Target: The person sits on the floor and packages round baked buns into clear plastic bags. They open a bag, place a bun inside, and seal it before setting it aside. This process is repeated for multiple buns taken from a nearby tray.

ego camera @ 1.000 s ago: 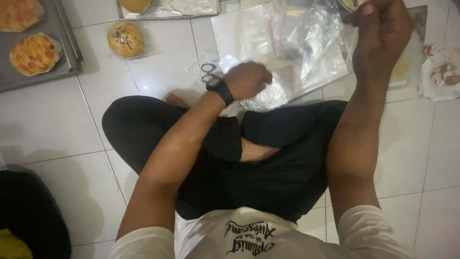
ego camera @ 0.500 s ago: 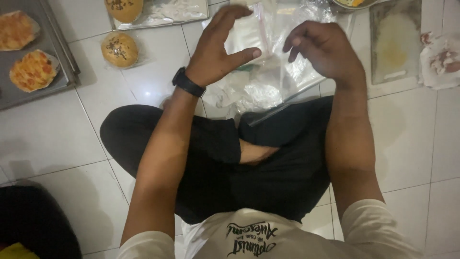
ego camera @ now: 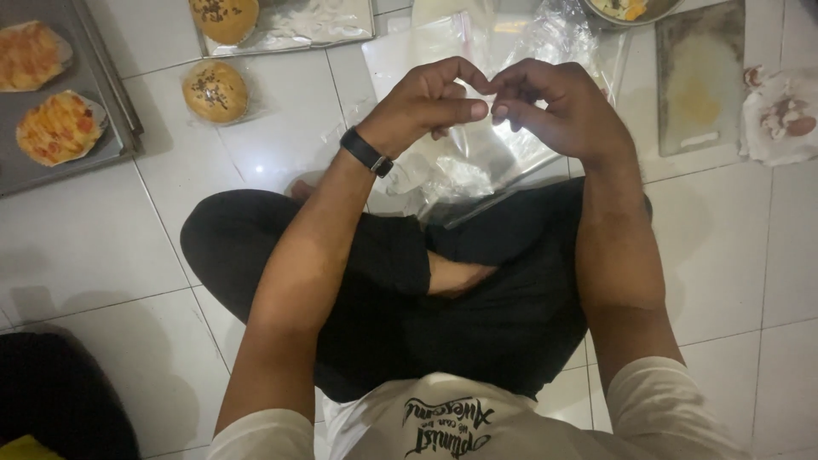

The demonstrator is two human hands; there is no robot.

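Head view showed the left hand (ego camera: 426, 106) and right hand (ego camera: 558, 106) meeting fingertip to fingertip, both pinching the top edge of a clear bag (ego camera: 477, 158) that hung below and away from them, over the bag pile (ego camera: 443, 51). A wrapped bun (ego camera: 216, 90) lay on the tiles far left, nearer the left hand, beside a grey tray (ego camera: 85, 162) of orange pastries.

You wear a cream short-sleeved shirt (ego camera: 443, 426) with black printed lettering on the chest, and black trousers (ego camera: 477, 298) that end above your bare feet. A black band watch (ego camera: 367, 152) circles your left wrist. Both forearms are bare below the sleeves.
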